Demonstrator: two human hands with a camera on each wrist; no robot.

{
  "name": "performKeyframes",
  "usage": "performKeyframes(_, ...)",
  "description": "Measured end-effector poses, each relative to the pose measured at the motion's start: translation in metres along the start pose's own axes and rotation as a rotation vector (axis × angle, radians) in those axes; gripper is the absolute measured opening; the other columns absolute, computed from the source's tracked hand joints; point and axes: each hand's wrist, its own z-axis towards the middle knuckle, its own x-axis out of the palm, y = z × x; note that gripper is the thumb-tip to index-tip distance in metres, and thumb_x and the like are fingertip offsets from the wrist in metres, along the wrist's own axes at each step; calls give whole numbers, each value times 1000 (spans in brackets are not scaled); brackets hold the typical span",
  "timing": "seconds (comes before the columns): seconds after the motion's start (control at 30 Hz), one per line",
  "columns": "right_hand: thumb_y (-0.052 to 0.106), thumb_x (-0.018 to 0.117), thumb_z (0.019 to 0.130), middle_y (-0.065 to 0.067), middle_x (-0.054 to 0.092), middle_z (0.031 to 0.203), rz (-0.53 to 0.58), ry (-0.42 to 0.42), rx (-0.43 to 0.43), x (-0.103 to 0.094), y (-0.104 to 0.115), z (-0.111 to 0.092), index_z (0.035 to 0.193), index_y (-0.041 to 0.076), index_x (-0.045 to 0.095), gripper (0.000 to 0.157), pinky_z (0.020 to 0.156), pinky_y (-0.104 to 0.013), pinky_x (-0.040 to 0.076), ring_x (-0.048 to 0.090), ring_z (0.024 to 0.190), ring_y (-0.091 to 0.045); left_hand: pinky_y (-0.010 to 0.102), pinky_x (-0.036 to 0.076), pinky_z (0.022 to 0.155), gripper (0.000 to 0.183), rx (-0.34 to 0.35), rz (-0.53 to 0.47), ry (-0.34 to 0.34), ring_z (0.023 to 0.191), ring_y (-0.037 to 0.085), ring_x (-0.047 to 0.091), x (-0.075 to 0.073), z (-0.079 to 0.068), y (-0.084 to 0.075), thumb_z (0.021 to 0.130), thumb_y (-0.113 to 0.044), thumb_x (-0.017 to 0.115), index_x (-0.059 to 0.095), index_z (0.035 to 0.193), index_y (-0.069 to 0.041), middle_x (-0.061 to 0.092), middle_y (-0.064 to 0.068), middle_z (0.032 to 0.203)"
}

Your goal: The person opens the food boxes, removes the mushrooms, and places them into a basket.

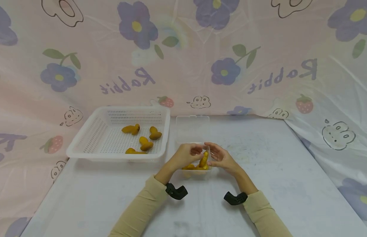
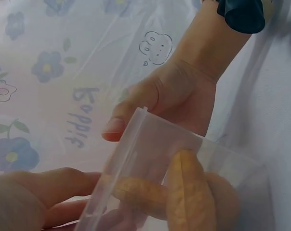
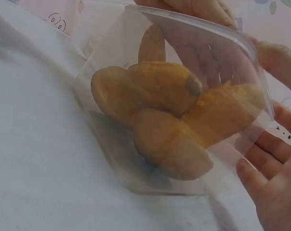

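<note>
Fingers of the right hand (image 1: 223,159) spread against the clear box's (image 1: 199,175) right wall; those of the left hand (image 1: 184,156) curve over its opening beside a tilted yellow piece (image 1: 204,159) inside, and whether they pinch anything cannot be told. Leftward, the white basket (image 1: 112,156) crowds close; rightward, the tabletop (image 1: 275,177) runs wide to its edge. Cloudy plastic blurs the boxed pieces (image 3: 172,144), and the basket's near rim partly hides one more piece (image 1: 134,151).
</note>
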Motion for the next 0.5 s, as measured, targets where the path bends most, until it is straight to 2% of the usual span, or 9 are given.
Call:
performKeyframes(0.1, 10, 70, 87, -31, 26, 153, 1, 0, -2, 0, 0, 0, 147, -5, 26, 76, 107, -4, 35, 41, 131, 11, 34, 59, 92, 34, 11, 13, 7, 105, 28, 68, 1, 1, 1, 91, -14, 66, 64, 120, 2, 70, 19, 115)
performKeyframes(0.2, 10, 70, 87, -27, 28, 154, 8, 1, -7, 0, 0, 0, 147, -5, 26, 76, 108, -4, 35, 41, 131, 11, 34, 58, 93, 35, 10, 12, 16, 105, 28, 68, 2, 2, 1, 90, -14, 67, 64, 121, 1, 70, 18, 117)
performKeyframes(0.4, 13, 73, 85, 6, 45, 144, 40, 5, -7, 0, 0, 0, 148, -4, 26, 80, 109, -5, 35, 43, 131, 8, 33, 58, 92, 37, 16, 44, 32, 104, 29, 68, 4, 1, -1, 88, -16, 70, 64, 120, 3, 69, 19, 118)
performKeyframes(0.5, 13, 73, 84, 8, 46, 143, 51, 9, -14, 0, 0, 1, 147, -5, 27, 80, 109, -5, 35, 44, 132, 7, 32, 59, 90, 36, 15, 76, 35, 102, 28, 69, 6, 2, -1, 87, -16, 71, 66, 117, 3, 70, 17, 116)
